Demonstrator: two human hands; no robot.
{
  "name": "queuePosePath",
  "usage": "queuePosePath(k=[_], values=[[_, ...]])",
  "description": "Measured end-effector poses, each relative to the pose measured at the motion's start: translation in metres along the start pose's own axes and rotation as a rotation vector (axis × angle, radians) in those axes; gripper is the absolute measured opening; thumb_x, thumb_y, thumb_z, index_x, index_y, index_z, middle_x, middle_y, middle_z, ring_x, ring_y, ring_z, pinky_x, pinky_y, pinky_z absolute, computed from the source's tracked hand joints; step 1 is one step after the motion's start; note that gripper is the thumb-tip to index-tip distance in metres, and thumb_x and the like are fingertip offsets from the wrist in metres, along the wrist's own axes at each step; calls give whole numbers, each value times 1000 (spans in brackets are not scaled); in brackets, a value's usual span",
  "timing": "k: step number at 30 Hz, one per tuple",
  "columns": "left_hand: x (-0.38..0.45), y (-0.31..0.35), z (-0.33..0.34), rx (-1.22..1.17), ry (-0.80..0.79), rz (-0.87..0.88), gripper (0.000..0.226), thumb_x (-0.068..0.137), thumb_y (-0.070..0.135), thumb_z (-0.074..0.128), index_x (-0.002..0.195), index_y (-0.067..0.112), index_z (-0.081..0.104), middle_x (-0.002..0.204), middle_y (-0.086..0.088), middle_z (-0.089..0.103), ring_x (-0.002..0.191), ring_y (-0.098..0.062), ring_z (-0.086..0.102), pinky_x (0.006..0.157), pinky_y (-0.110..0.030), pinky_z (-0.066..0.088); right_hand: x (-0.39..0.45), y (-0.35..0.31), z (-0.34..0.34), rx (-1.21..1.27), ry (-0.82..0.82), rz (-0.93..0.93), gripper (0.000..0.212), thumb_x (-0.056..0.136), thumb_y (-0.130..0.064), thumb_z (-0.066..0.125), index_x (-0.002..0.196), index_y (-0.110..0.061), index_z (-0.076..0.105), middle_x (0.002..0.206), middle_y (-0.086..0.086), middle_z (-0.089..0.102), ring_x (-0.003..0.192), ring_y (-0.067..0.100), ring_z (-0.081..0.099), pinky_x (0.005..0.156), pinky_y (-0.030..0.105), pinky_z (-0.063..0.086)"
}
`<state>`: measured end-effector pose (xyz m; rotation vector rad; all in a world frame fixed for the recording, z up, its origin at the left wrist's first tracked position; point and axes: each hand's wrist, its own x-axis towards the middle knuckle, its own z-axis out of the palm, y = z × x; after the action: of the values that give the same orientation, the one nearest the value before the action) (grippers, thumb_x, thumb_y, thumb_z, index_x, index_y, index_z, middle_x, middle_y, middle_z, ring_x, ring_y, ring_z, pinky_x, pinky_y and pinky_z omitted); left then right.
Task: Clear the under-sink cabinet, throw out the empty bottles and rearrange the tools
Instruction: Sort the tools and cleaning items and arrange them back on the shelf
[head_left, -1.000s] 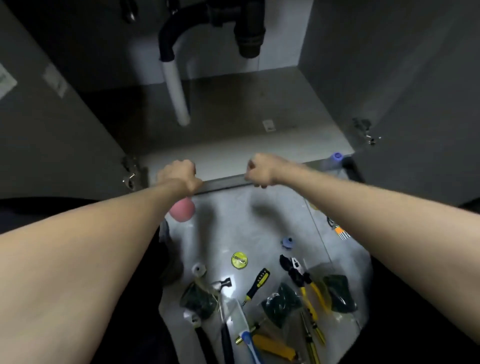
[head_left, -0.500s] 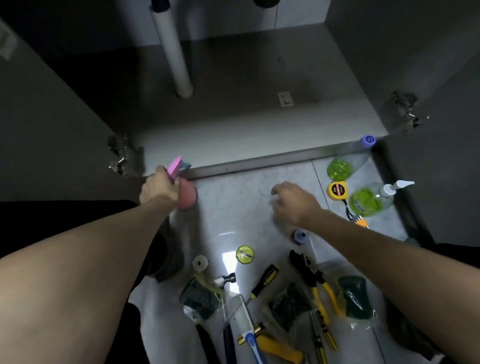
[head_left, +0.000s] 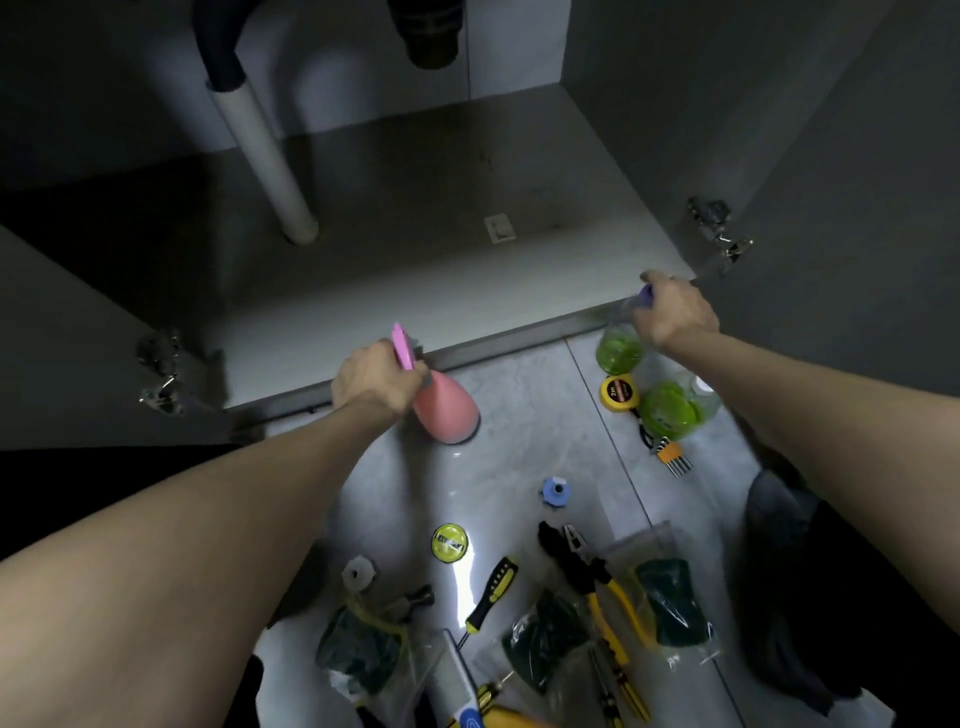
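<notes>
glossy tiled floor (head_left: 524, 410), matt pink plastic spray bottle (head_left: 447, 413)

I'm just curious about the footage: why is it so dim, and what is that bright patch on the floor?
Head view: a dark cabinet and one glare patch on the glossy grey floor tiles; wide-angle bending at the edges; the right hand on the purple-capped green bottle looks motion-blurred.

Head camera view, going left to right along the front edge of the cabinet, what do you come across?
Left door hinge → left hand gripping the pink spray bottle → yellow tape measure → right hand holding the purple-capped green bottle → right door hinge.
</notes>
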<state>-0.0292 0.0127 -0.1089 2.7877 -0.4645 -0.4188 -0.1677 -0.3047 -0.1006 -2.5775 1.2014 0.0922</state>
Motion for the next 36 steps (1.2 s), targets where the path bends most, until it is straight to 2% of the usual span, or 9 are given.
queuePosePath(k=[2,5,10,13,19,25,29,33,36], values=[[4,15,5,-21,-23,7,34,85,45,63,107,20,69,102,-12,69,96,-36,64,71,-32,46,-3,7,4,2,-49,-41,39,97,-20,56,135,-22,52,135,17,46,116,45,54,93,46,47],[11,31,12,-51,-21,2,29,84,43,66,101,20,68,100,-12,69,95,-35,63,70,-33,45,-6,11,5,8,-9,-151,22,97,-19,59,118,-16,57,124,15,46,104,44,57,88,46,49],[16,57,27,-181,16,1,20,80,38,70,78,19,62,83,-9,66,86,-35,62,63,-31,39,-11,-4,6,123,61,-328,28,97,-20,61,125,-17,55,124,7,45,102,30,57,89,38,48],[18,79,39,-227,22,33,19,79,37,69,76,20,61,81,-9,67,84,-35,62,62,-31,39,-15,-17,11,119,45,-367,28,97,-20,61,124,-18,56,124,6,48,103,28,56,83,34,45],[21,120,62,-172,11,110,19,80,38,68,78,22,58,90,-12,69,89,-37,63,64,-30,37,-19,-21,30,183,-70,-395,32,94,-16,64,125,-22,56,122,1,47,103,27,57,92,37,48],[28,134,73,-203,28,87,20,83,36,67,83,18,59,90,-14,68,89,-37,61,64,-31,37,-12,-18,34,223,-105,-346,43,96,-14,60,137,-22,52,128,2,48,113,27,56,101,40,47],[33,135,74,-214,25,48,28,85,45,66,88,19,57,97,-13,68,94,-36,62,66,-31,38,-14,-8,24,237,-137,-326,49,96,-19,58,144,-20,47,136,2,48,118,28,56,101,43,46],[31,141,73,-139,1,35,43,83,56,63,99,17,57,103,-12,67,98,-35,63,68,-32,39,-21,25,6,181,22,-236,31,96,-24,53,127,-22,57,128,2,54,109,30,59,90,42,50],[29,147,71,-111,-8,18,57,80,60,63,111,13,53,112,-14,65,105,-37,63,73,-35,41,-31,61,-5,35,125,-95,22,95,-32,50,113,-22,59,116,8,62,102,39,62,77,40,45]])
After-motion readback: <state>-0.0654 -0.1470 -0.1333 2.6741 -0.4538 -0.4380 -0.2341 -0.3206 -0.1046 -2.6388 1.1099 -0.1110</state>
